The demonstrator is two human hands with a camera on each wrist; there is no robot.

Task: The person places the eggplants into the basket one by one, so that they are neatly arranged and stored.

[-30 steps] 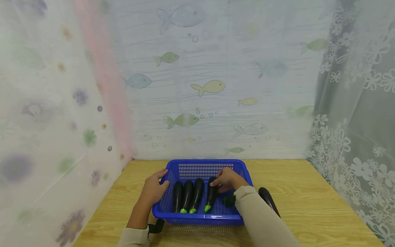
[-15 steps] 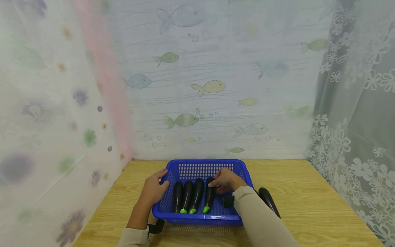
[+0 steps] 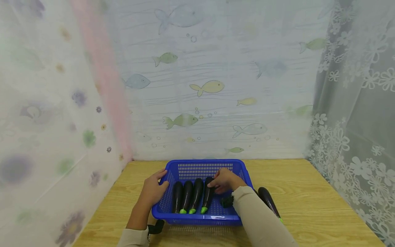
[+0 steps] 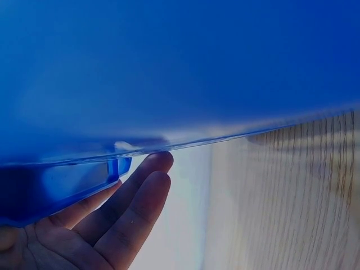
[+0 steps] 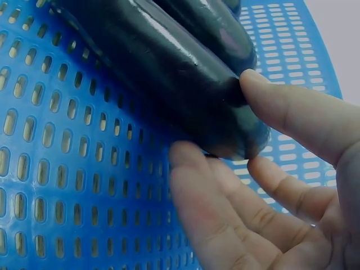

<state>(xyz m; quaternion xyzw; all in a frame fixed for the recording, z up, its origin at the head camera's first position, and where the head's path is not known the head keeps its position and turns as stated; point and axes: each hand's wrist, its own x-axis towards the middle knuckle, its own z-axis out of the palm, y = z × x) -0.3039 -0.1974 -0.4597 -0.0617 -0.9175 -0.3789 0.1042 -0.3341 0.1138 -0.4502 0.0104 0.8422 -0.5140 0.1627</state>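
A blue plastic basket (image 3: 172, 216) with slotted walls holds a row of dark purple eggplants with green caps. My left hand (image 3: 154, 188) grips the basket's left rim; in the left wrist view its fingers (image 4: 138, 219) lie against the rim's outer side and the thumb is hidden. Inside the basket, my right hand (image 3: 226, 180) pinches the far rounded end of the rightmost eggplant (image 3: 208, 197). The right wrist view has the thumb (image 5: 270, 95) on this eggplant's upper side and fingers low beside it. Three other eggplants, among them a middle one (image 3: 187, 197), lie parallel to its left.
Outside the basket on the right, another eggplant (image 3: 267, 199) lies on the wooden table (image 3: 296, 185), partly behind the right sleeve (image 3: 262, 216). Patterned sheets (image 3: 210, 137) stand around the table's back and sides.
My right hand has shifted the rightmost eggplant slightly left, nearer to the other three. The left hand has stayed on the basket's rim.
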